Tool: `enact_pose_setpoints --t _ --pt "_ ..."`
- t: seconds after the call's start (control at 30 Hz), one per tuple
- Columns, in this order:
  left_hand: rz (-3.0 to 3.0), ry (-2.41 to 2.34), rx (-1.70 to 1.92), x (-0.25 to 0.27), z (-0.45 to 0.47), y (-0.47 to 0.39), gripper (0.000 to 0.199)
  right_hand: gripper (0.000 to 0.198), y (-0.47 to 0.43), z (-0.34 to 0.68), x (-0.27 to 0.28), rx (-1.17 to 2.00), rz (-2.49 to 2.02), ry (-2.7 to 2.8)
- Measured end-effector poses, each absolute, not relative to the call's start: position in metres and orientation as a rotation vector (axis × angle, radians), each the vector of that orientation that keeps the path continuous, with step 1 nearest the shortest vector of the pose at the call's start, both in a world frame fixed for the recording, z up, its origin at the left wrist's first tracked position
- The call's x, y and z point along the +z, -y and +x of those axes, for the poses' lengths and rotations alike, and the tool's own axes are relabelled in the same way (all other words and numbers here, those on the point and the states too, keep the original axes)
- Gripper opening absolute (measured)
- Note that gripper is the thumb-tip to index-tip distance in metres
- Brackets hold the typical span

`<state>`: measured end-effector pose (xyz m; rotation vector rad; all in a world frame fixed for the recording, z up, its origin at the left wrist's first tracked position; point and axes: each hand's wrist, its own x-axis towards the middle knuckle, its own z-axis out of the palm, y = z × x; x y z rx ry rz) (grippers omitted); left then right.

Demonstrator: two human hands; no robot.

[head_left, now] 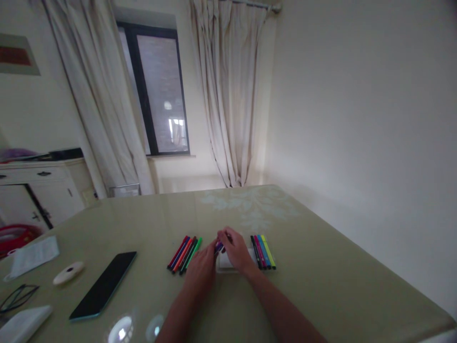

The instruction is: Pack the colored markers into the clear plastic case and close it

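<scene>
A purple marker (219, 246) shows between my hands, mostly hidden by fingers; something dark sits beside it. My left hand (202, 261) is closed, its fingertips pressed to the marker's left side. From the right, my right hand (235, 248) pinches at the same spot with thumb and fingers bent. Below the right hand lies a white, clear-edged case (227, 262), partly covered by that hand. A row of red, blue, orange, dark and green markers (183, 255) lies left of my left hand. Black, pink, blue and yellow markers (263, 252) lie just right of the case.
A dark-screened phone (103, 286) lies on the glossy table (339, 286) at left. Beyond it are a white oval object (68, 273), glasses (17, 297), a white block (24, 324) and a pale sheet (34, 257). A wall borders the table's right edge.
</scene>
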<state>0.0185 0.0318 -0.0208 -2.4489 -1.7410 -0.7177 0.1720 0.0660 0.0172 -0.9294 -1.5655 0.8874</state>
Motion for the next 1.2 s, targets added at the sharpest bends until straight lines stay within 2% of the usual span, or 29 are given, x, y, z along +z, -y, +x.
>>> enact_pose_setpoints --t 0.07,0.2,0.3,0.4,0.5,0.63,0.73,0.97,1.2 --pt "-2.333 1.851 -0.627 -0.022 0.012 -0.034 0.048 0.047 -0.075 0.186 0.016 0.808 -0.997 1.494" --pt "-2.071 1.987 -0.489 -0.023 0.0 -0.033 0.054 0.043 -0.095 0.238 0.01 0.267 -1.485 1.525" --pt "-2.005 2.047 -0.426 -0.021 -0.004 -0.03 0.043 0.044 -0.101 0.26 0.005 0.016 -1.807 1.726" --pt "-2.001 2.069 -0.45 -0.016 -0.003 -0.029 0.036 0.039 -0.098 0.259 0.002 -0.11 -1.898 1.893" --pt "-2.112 1.975 -0.627 -0.012 0.002 -0.029 0.035 0.036 -0.095 0.252 0.001 -0.148 -1.92 1.92" --pt "-2.545 1.656 -0.833 -0.014 0.016 -0.023 0.037 0.035 -0.092 0.249 0.002 -0.209 -1.96 1.866" --pt "-2.751 1.563 -0.772 -0.016 0.023 -0.016 0.044 0.033 -0.088 0.249 0.003 -0.249 -2.007 1.83" --pt "-2.744 1.632 -0.755 -0.011 0.025 -0.014 0.029 0.035 -0.084 0.247 0.006 -0.268 -2.076 1.787" --pt "-2.678 1.584 -0.768 -0.011 0.025 -0.014 0.037 0.03 -0.093 0.247 0.001 -0.17 -1.993 1.874"
